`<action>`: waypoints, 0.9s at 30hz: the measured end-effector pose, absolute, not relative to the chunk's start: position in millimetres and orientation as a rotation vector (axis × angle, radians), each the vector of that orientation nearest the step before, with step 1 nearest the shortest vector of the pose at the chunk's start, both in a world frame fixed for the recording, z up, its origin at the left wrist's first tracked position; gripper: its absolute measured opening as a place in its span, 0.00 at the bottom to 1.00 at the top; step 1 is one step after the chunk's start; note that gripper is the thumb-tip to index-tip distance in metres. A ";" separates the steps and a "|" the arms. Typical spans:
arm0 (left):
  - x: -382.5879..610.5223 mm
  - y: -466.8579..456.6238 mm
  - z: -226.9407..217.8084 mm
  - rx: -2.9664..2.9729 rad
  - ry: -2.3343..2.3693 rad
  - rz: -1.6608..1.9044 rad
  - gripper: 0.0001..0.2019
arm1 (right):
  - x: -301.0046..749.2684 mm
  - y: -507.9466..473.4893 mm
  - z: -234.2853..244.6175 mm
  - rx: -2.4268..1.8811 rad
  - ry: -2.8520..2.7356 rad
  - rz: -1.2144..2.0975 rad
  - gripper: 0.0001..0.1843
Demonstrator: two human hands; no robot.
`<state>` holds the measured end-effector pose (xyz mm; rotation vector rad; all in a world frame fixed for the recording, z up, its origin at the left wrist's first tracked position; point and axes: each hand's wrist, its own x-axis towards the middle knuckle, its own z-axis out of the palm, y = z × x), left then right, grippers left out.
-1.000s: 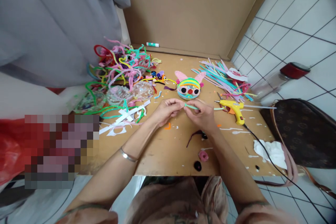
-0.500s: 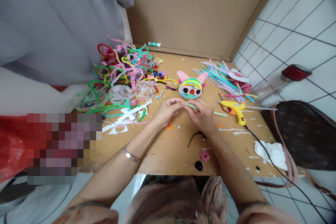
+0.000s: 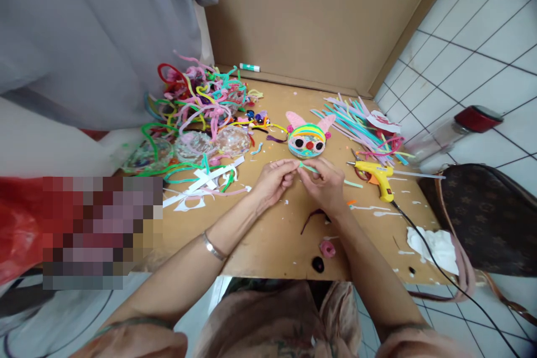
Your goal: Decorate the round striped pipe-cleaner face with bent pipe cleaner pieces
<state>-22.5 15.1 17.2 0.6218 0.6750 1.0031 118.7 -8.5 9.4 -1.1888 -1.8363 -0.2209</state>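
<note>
My left hand (image 3: 277, 179) and my right hand (image 3: 323, 180) meet over the middle of the table, fingertips pinched together. Between them they grip a light green pipe cleaner (image 3: 309, 168), whose near end sits at my left fingertips. A pale green length (image 3: 353, 183) shows beyond my right hand; whether it is the same piece I cannot tell. Just behind my hands stands a round figure (image 3: 307, 144) with pink ears, black eyes, a red nose and coloured bands. A pink coil (image 3: 327, 249) and a black one (image 3: 318, 264) lie near the front edge.
A tangled heap of pipe cleaners (image 3: 210, 100) and clear plastic domes (image 3: 232, 141) fill the left. At right are straight pipe cleaners (image 3: 356, 126), a yellow glue gun (image 3: 380, 176) with a black cord, a bottle (image 3: 478, 118), a brown bag (image 3: 490, 218) and tissue (image 3: 434, 246).
My fingers have shifted slightly on the green pipe cleaner, and the left hand has moved a little to the right. The whole view has shifted slightly; the objects on the table lie as before.
</note>
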 end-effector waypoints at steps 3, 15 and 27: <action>-25.6 17.1 18.5 0.654 0.650 0.973 0.16 | 119.2 -8.3 10.2 -1.155 -1.824 -0.183 0.06; -29.7 18.6 16.6 0.770 0.671 1.005 0.15 | 112.4 -11.1 8.7 -1.180 -1.923 -0.279 0.11; -20.4 13.5 17.2 0.567 0.746 1.072 0.09 | 110.1 -11.1 13.3 -1.243 -2.032 -0.753 0.13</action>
